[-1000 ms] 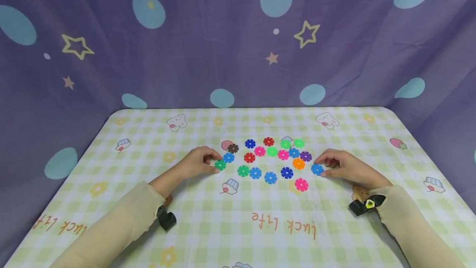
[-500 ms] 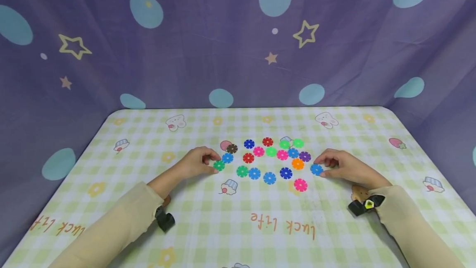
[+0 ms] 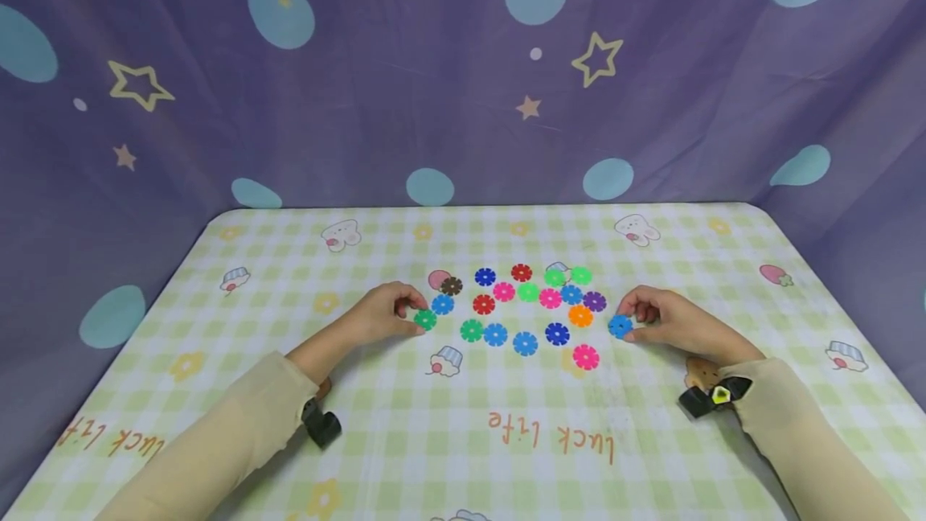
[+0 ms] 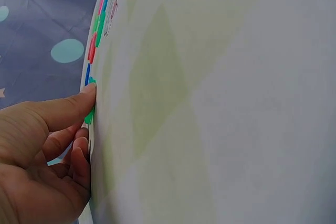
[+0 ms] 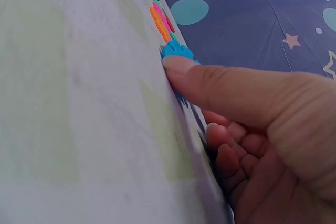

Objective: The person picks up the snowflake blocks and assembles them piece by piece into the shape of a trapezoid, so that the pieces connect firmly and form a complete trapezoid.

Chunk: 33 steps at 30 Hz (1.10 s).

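Note:
My left hand [image 3: 386,313] pinches a green interlocking disc [image 3: 425,320] at its edge; the disc lies on the tabletop. In the left wrist view the thumb touches the rim of this green disc [image 4: 90,115]. Across the table, my right hand [image 3: 661,315] pinches a light blue interlocking disc [image 3: 620,326] between thumb and fingers. The right wrist view shows this blue disc [image 5: 177,50] tilted, with its far edge raised. Part of it is hidden behind the thumb. Close to the left hand lie another blue disc [image 3: 443,305] and a brown disc [image 3: 452,286].
Between the hands lie several flat notched discs, among them an orange disc [image 3: 581,316], a purple disc [image 3: 595,301] and a pink disc [image 3: 586,357]. A checked cloth covers the table [image 3: 405,441]. Behind it hangs a purple curtain [image 3: 434,103].
The right hand's blue disc lay flat before and is now tilted up in the fingers. The left hand keeps its place at the green disc. The head view has shifted slightly.

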Available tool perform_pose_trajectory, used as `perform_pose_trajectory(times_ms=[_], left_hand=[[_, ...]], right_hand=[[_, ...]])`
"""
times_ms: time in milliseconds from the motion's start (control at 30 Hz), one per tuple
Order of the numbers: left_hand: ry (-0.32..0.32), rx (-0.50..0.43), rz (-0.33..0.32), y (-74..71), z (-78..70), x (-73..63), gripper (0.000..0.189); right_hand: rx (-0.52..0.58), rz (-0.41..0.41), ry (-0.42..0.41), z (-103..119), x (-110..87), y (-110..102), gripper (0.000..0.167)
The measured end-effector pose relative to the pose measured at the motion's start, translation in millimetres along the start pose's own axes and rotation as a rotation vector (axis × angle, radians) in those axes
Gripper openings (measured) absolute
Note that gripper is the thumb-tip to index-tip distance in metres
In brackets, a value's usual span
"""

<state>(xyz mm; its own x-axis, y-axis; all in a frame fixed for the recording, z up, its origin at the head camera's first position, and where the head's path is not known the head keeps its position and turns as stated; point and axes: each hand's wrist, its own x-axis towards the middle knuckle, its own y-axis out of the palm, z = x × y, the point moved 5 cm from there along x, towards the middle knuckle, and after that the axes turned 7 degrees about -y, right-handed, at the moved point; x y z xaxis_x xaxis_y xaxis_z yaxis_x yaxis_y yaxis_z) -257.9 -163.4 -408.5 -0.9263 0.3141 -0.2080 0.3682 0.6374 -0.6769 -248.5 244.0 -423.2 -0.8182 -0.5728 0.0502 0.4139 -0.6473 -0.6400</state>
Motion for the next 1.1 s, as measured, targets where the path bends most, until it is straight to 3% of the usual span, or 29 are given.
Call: perform_pose_trajectory(times_ms=[233,467,767,1100], left_hand=[[-0.005,-0.014,-0.001,-1.4,-0.7,0.3,0.028],[-0.028,-0.048,0.028,-0.9,-0.5,0.7,0.028],[-0.021,-0.089,0.035,-0.6,-0.3,0.5,0.027],[-0.025,-0.074,0.013,-4.0,1.6,0.9,0.013]], right_hand=[[0.064,0.000,0.009,0.1,0.4,0.2,0.024],[0.059,-0.009,0.010,-1.0,1.3,0.1,0.024],[0.088,-0.042,0.008,1.4,-1.5,0.0,0.011],[0.134,-0.027,0.062,-2.6,-0.7,-2.0,0.015]])
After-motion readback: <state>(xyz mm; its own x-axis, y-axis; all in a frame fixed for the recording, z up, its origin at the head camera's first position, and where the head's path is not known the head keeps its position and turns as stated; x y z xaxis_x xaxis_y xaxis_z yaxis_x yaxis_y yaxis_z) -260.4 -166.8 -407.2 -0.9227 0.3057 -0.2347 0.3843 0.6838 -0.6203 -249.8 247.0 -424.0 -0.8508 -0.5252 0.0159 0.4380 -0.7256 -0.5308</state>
